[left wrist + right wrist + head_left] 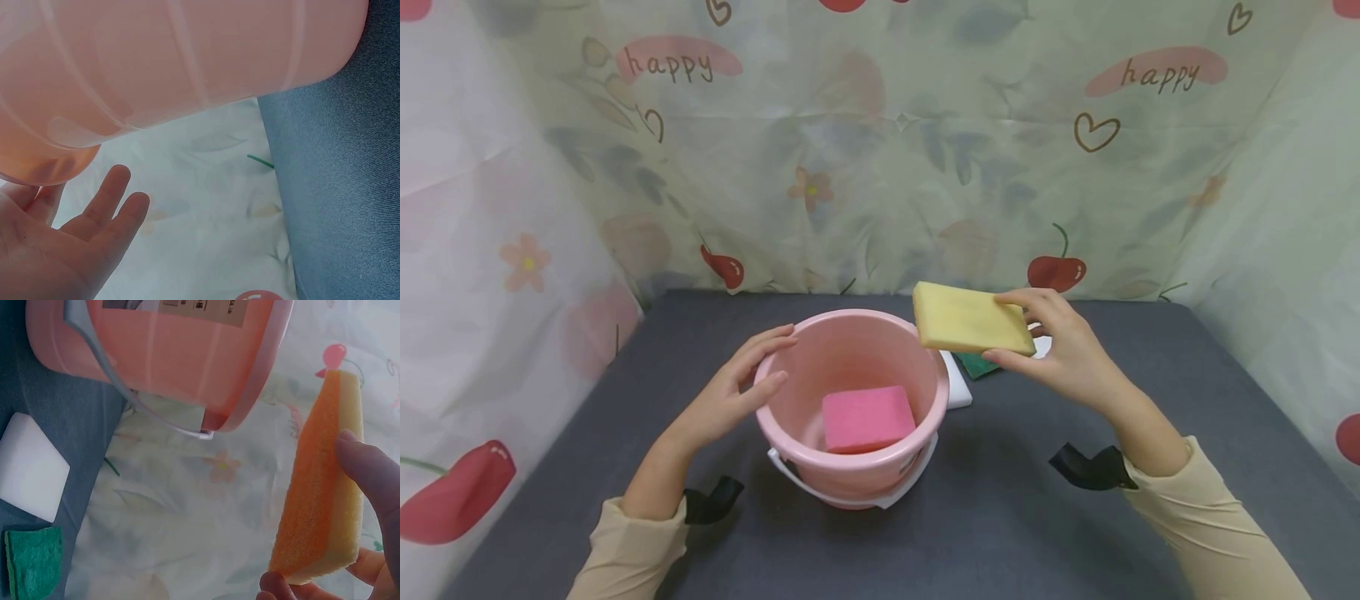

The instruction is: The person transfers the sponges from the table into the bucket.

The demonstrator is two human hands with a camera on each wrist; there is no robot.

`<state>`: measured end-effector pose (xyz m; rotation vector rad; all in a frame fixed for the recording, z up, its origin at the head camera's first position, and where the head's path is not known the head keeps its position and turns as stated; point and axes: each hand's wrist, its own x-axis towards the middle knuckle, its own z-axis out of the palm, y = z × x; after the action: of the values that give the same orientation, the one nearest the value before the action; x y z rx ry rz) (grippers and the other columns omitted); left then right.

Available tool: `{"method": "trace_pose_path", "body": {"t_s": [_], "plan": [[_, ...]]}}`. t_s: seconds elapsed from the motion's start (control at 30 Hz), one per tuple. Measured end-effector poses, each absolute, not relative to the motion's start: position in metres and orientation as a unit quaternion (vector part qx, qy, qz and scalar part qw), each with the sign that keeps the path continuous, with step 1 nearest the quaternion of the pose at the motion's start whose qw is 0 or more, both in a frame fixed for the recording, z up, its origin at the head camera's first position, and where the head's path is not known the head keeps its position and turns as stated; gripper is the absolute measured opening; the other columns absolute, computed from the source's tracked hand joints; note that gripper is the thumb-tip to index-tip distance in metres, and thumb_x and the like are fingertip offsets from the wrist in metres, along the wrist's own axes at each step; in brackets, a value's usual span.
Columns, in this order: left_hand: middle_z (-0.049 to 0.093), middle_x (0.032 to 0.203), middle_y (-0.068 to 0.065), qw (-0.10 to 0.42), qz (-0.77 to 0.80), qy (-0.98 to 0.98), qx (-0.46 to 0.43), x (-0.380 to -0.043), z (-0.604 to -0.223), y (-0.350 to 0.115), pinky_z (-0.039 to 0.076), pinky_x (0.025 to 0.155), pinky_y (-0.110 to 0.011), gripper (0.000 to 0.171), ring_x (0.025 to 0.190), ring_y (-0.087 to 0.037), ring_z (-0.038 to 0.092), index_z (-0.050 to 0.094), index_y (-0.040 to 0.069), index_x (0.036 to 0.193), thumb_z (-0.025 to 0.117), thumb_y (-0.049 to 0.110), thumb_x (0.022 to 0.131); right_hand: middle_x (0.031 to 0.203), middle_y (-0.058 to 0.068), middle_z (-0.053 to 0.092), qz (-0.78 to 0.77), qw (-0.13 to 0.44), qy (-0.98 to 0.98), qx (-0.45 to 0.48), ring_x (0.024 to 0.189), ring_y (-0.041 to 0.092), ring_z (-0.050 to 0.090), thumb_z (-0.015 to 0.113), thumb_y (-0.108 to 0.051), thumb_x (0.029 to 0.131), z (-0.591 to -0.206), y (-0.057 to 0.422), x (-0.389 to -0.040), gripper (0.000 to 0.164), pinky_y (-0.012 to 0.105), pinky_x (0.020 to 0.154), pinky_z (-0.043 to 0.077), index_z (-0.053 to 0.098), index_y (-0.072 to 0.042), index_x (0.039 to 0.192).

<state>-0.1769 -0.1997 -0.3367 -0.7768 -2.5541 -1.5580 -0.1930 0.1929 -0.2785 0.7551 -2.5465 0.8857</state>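
At the near side, two beige sleeves (1210, 517) with black straps (1090, 467) rest low on either side, and the dark grey table (1000, 517) spreads between them. A white plastic carrying handle (887, 501) droops across the near wall of the round pale-pink plastic bucket (850, 460), which stands upright near the middle, well back from both side edges of the table. Inside, a bright pink rectangular sponge (868, 417) leans lengthwise, its top below the rim, with room between it and the left inner wall. The left hand (733, 387) lies at the left rim, fingers extended and loose, grasping nothing. To the right, the right hand (1060, 342) pinches a yellow-and-orange rectangular sponge (970, 318) between thumb and fingers, raised above the table; from the head its left end overlaps the right rim, but the right wrist view shows a gap between them. Below it on the table, a white block (957, 387) sits just right of the bucket, with a dark green pad (976, 365) next to it, partly hidden. Farther off, the table's straight far edge meets a cherry-and-flower printed cloth (887, 208).
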Motion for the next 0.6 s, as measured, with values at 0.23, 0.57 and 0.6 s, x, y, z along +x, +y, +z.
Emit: {"method": "trace_pose_path", "body": {"t_s": [0.23,0.57,0.6], "plan": [[0.030,0.151,-0.007,0.025,-0.504,-0.826,-0.251,-0.177,-0.337,-0.200,0.041,0.090,-0.010,0.045,0.135,-0.028,0.031,0.045,0.010,0.137,0.054,0.013,0.092,0.122,0.006,0.054,0.319,0.171,-0.888,0.285,0.101,0.014,0.051,0.080,-0.020,0.072,-0.280,0.182,-0.191,0.058,0.029,0.080,0.049,0.055,-0.010,0.124],[0.028,0.151,-0.006,0.019,-0.505,-0.826,-0.248,-0.176,-0.336,-0.200,0.042,0.089,-0.011,0.046,0.135,-0.028,0.031,0.044,0.012,0.138,0.053,0.013,0.093,0.125,0.006,0.052,0.341,0.141,-0.881,0.297,0.103,0.016,0.050,0.079,-0.021,0.073,-0.278,0.163,-0.188,0.058,0.037,0.083,0.049,0.055,-0.012,0.125],[0.028,0.151,-0.006,0.018,-0.505,-0.827,-0.248,-0.176,-0.336,-0.200,0.042,0.089,-0.011,0.046,0.135,-0.028,0.031,0.044,0.012,0.138,0.053,0.013,0.093,0.125,0.006,0.052,0.343,0.138,-0.880,0.299,0.103,0.016,0.050,0.080,-0.021,0.073,-0.278,0.161,-0.188,0.058,0.037,0.083,0.050,0.055,-0.012,0.125]]}}
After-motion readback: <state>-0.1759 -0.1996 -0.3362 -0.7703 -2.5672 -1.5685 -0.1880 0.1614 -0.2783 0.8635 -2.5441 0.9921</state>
